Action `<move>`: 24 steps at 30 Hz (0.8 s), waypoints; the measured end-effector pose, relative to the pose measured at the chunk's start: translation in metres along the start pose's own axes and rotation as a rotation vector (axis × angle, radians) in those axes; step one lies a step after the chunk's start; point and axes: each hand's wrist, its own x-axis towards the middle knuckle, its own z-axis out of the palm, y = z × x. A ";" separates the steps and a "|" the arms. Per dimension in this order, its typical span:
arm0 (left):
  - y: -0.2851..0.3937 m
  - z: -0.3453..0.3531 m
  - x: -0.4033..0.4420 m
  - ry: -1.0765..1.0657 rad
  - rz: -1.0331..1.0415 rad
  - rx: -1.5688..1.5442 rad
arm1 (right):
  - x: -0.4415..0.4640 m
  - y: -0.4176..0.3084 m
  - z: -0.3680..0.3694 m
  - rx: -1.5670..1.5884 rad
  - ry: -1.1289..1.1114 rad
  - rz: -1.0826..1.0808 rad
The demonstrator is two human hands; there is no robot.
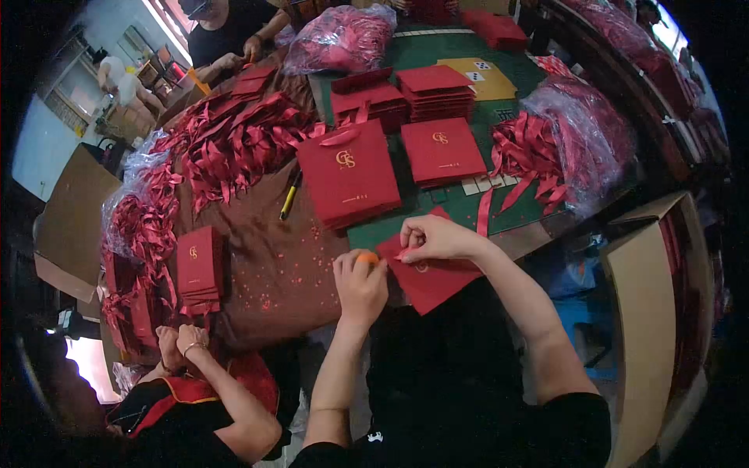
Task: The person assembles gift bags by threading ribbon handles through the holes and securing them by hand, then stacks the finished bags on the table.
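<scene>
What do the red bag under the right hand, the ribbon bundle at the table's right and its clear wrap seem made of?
Red bag: probably matte paper or thin card, going by its flat panel and crisp edges.
Ribbon bundle: perhaps satin fabric; soft folds, slight sheen.
Clear wrap: likely glossy plastic film, crinkled with bright highlights.

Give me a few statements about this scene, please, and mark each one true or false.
1. The right hand is at a flat red bag. True.
2. The left hand lies open with its fingers spread. False: its fingers are curled, with something orange at them.
3. The yellow marker lies inside a cardboard box. False: it lies on the brown cloth.
4. Gold lettering marks the large red bag. True.
5. The co-worker's hands at lower left hold scissors. False: no scissors show there.
</scene>
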 end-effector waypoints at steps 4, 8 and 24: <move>0.002 -0.002 -0.004 -0.004 0.015 0.067 | 0.002 0.005 0.000 -0.071 0.003 -0.053; -0.003 -0.008 -0.007 0.012 -0.021 0.078 | 0.000 0.002 0.000 -0.039 0.005 -0.051; 0.047 -0.026 -0.017 -0.167 -0.250 -0.151 | 0.001 0.004 0.010 -0.188 0.032 -0.148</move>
